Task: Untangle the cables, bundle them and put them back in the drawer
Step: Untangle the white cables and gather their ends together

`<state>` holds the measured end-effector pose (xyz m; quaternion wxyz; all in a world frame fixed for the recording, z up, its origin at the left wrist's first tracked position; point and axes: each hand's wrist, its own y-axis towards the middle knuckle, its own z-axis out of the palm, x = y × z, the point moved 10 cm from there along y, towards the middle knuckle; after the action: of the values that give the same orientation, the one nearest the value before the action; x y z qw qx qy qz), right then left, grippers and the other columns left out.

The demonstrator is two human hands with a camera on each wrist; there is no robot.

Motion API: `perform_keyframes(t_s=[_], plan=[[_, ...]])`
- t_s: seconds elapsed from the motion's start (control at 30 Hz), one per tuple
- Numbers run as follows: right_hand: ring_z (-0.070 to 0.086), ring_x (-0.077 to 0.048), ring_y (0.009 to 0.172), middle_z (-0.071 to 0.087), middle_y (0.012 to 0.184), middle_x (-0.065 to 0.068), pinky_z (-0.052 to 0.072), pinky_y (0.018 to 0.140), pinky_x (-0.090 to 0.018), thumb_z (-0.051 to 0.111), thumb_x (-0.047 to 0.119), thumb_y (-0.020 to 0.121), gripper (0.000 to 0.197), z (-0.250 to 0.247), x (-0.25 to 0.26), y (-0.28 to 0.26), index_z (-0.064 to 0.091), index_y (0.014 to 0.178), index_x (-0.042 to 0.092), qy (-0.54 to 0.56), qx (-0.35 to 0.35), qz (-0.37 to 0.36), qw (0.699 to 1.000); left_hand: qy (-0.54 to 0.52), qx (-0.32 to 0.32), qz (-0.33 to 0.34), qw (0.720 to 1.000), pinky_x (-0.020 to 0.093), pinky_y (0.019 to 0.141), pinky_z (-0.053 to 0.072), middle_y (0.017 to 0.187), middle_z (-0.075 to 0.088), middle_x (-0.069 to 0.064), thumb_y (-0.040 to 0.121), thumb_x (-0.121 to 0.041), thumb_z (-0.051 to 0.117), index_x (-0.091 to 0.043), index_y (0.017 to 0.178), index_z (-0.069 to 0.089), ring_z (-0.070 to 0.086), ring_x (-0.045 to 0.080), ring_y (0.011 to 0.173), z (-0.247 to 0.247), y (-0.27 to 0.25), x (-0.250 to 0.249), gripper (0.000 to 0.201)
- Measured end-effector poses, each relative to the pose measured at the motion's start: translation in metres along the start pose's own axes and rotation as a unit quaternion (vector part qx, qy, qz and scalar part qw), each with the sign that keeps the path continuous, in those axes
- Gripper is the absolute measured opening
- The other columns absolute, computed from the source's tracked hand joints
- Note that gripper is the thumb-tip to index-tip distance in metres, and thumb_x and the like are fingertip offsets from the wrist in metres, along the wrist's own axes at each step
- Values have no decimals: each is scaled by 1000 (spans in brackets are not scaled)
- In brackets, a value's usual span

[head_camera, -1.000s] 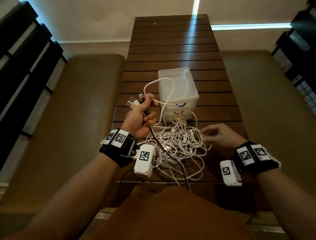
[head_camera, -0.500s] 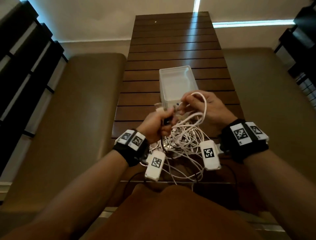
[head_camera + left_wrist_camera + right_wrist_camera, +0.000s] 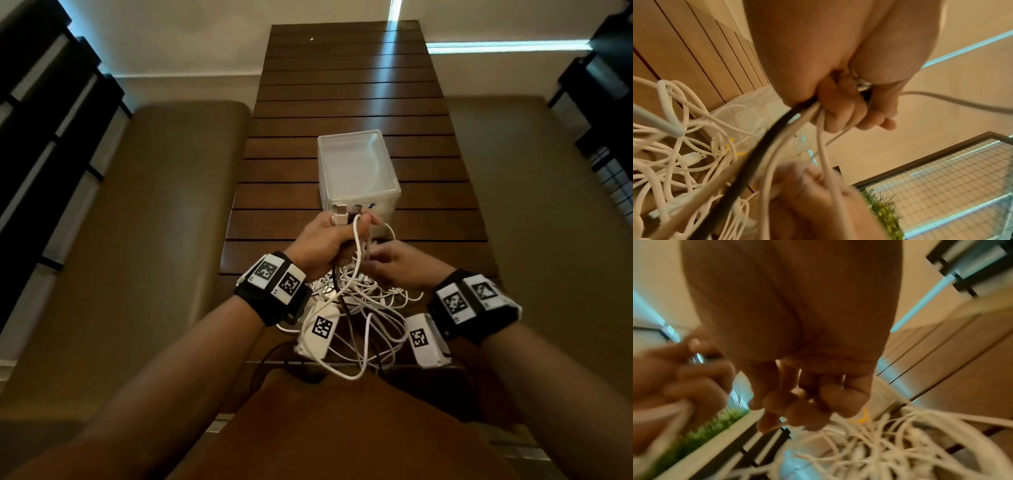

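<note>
My left hand is raised in front of the clear plastic drawer and grips several cable ends in a fist. Their plugs stick up out of the fist. In the left wrist view the left hand holds one black cable and a few white ones. My right hand is just right of and below it, with fingers curled and pinching a thin white cable. In the right wrist view, which is blurred, the right hand hangs over the tangle. The tangle of white cables lies on the table's near end.
The drawer stands empty on the dark slatted table. Padded benches run along the left and right sides. A wire grid panel and a green plant are off to the side.
My right hand has come down from near the drawer to just beside the left fist. A white loop now hangs over the left hand's fingers. The left hand has barely moved.
</note>
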<state>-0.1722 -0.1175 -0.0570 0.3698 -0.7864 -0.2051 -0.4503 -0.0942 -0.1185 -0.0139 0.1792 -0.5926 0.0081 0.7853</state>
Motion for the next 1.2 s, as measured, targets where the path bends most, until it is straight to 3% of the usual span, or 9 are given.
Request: perform_keyframes(t_s=[0.2, 0.33, 0.57, 0.73, 0.87, 0.93, 1.03, 1.1, 1.2], plan=[[48, -11, 56, 57, 63, 6, 40, 58, -27, 56, 27, 95, 19, -30, -13, -5, 72, 92, 18, -51, -78, -1, 996, -44, 8, 5, 999, 21, 40, 18, 57, 38, -6, 97, -12, 48, -16, 110, 65, 27, 4, 43, -5, -5, 0, 21], [66, -3, 80, 73, 87, 12, 53, 72, -23, 57, 18, 95, 19, -52, 9, -12, 73, 101, 25, 10, -137, -59, 989, -1, 14, -46, 999, 20, 40, 23, 62, 32, 1, 85, -1, 59, -21, 134, 53, 28, 7, 43, -5, 0, 12, 53], [62, 5, 70, 72, 84, 9, 47, 64, -11, 64, 7, 89, 22, -87, -15, -64, 72, 95, 26, 3, -191, -36, 981, 23, -81, -91, 992, 19, 39, 16, 51, 32, -8, 99, -15, 47, -3, 118, 61, 24, 5, 40, -14, 8, 25, 26], [67, -25, 91, 74, 88, -3, 51, 83, -36, 53, -8, 90, 44, -97, -118, -148, 77, 71, 25, 5, -208, 114, 972, 16, -2, -84, 996, 18, 40, 17, 52, 35, -8, 100, -20, 45, -12, 98, 62, 28, 4, 42, 31, 18, 15, 20], [62, -18, 105, 73, 103, -2, 45, 76, -17, 42, -10, 91, 60, -86, -207, -223, 76, 65, 32, -7, -185, 261, 947, 28, 80, -96, 992, 22, 43, 13, 53, 36, -7, 99, -23, 45, -16, 95, 65, 27, 4, 43, 86, 30, 16, 21], [54, -17, 121, 65, 124, -1, 42, 99, -26, 41, -4, 95, 54, -75, -230, -251, 70, 83, 40, 9, -181, 315, 932, 33, 125, -105, 986, 21, 42, 14, 53, 36, -7, 100, -22, 45, -17, 94, 65, 26, 4, 43, 121, 33, 21, 22], [49, -13, 127, 55, 135, 7, 38, 110, -41, 51, -6, 91, 57, -60, -209, -256, 56, 106, 49, 108, -227, 249, 935, 57, 187, -120, 973, 20, 41, 16, 52, 37, -8, 101, -19, 43, -16, 94, 64, 28, 5, 43, 178, 33, 33, 22], [57, -10, 118, 59, 130, 5, 47, 102, -36, 62, -4, 86, 61, -42, -176, -242, 52, 118, 47, 231, -236, 165, 929, 66, 232, -130, 962, 20, 40, 17, 52, 37, -7, 101, -18, 43, -14, 94, 63, 28, 5, 43, 214, 30, 42, 22], [64, -12, 104, 61, 122, -1, 52, 88, -26, 68, 12, 86, 54, -18, -153, -225, 48, 126, 44, 214, -214, 143, 943, 87, 304, -142, 938, 20, 40, 18, 56, 36, -5, 102, -19, 42, -13, 93, 61, 29, 6, 44, 264, 23, 55, 21]])
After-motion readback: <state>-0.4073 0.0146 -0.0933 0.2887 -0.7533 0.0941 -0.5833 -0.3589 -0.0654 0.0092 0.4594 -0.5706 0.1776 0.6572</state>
